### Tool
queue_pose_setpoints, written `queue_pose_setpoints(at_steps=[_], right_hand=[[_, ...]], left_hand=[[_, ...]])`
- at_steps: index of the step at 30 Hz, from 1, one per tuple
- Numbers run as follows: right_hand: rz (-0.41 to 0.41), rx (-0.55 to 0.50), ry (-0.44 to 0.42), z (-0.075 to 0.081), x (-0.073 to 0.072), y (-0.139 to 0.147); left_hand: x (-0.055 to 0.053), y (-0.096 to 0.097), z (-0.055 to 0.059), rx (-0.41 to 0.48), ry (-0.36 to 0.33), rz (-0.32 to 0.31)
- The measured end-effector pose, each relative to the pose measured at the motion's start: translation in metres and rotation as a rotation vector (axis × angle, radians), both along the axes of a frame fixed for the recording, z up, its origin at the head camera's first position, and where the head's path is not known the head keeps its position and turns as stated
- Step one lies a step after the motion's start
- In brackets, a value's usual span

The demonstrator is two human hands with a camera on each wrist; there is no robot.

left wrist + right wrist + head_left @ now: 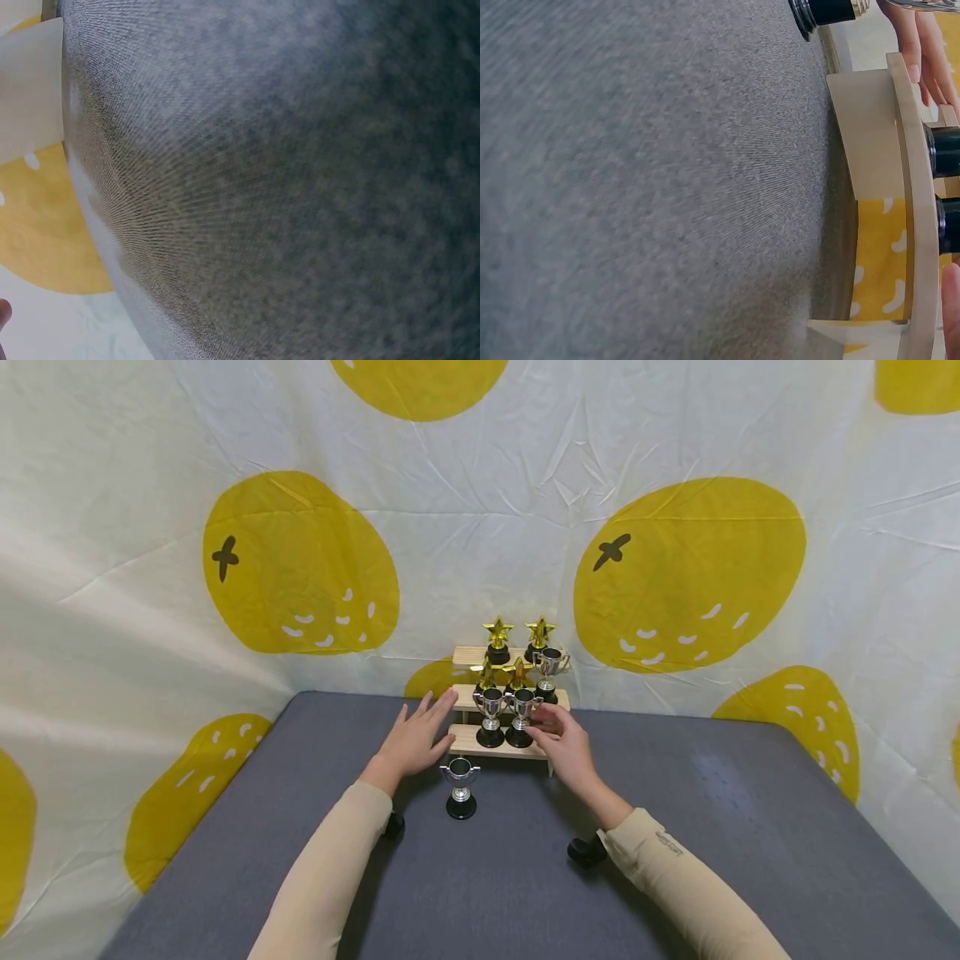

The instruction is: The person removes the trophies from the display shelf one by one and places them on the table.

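My right hand is at the right side of a silver trophy cup on the lowest step of a wooden tiered stand. Its thumb and fingers pinch the cup near its handle and stem. Another silver trophy cup stands just left of that one. My left hand is spread with straight fingers at the stand's left end, fingertips right at the step edges. In front of the stand, a third silver trophy cup stands upright on the table, below the left hand.
Gold star trophies stand on the upper steps, with one more silver cup at the right of the middle step. The grey table meets a white cloth backdrop with yellow fruit prints behind the stand.
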State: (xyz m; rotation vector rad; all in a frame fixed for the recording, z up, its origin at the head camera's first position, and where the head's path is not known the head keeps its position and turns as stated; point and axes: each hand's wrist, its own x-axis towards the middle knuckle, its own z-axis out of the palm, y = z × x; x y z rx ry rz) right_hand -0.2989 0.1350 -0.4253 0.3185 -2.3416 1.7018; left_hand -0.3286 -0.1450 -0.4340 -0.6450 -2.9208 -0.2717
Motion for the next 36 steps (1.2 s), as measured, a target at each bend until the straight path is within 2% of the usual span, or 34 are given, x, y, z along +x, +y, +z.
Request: queue_pose_setpoints(at_steps=[12,22,30,36], right_hand=[[-0.016,-0.012,0.021,0.001,-0.007,-0.007],[-0.04,0.049,0.044,0.001,-0.011,-0.009],[-0.029,0.061,0.037,0.001,-0.01,-0.009],[-0.006,0.048,0.025,0.001,-0.009,-0.01]], left_hand=[[-0.001,-0.001,-0.001,0.013,0.008,-0.014],[-0.001,-0.001,-0.002,0.009,0.009,-0.012],[0.003,-0.002,-0.001,0.032,-0.018,-0.014],[0.001,-0.002,-0.001,0.002,0.008,-0.016]])
